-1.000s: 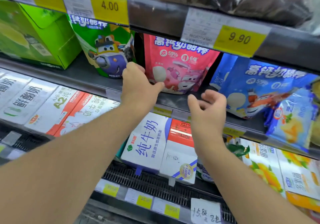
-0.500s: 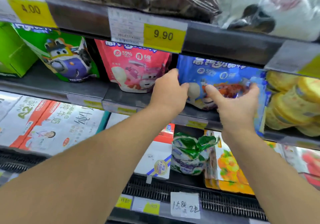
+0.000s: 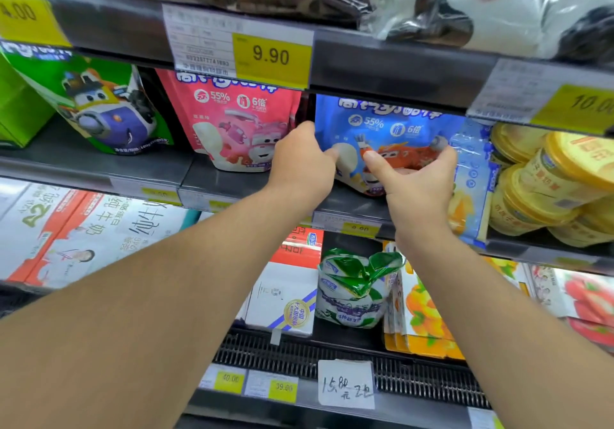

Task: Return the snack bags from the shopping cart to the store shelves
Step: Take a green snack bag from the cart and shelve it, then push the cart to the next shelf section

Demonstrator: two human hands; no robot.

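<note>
The blue bag (image 3: 392, 129) now stands straighter on the shelf (image 3: 99, 166) than half a second ago, its front print fully showing (a cartoon plane). Both hands hold it low down: left hand (image 3: 304, 159) curled on its left edge, right hand (image 3: 415, 176) pinching its lower front. A pink bag (image 3: 229, 119) stands just left.

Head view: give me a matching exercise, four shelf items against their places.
Items:
1. blue snack bag
2. pink snack bag
3. green snack bag
4. yellow tubs

Places:
A. far right of the middle shelf
B. left of the pink bag
C. between both hands
D. just left of the left hand

Pairs: 1-C, 2-D, 3-B, 4-A
</note>
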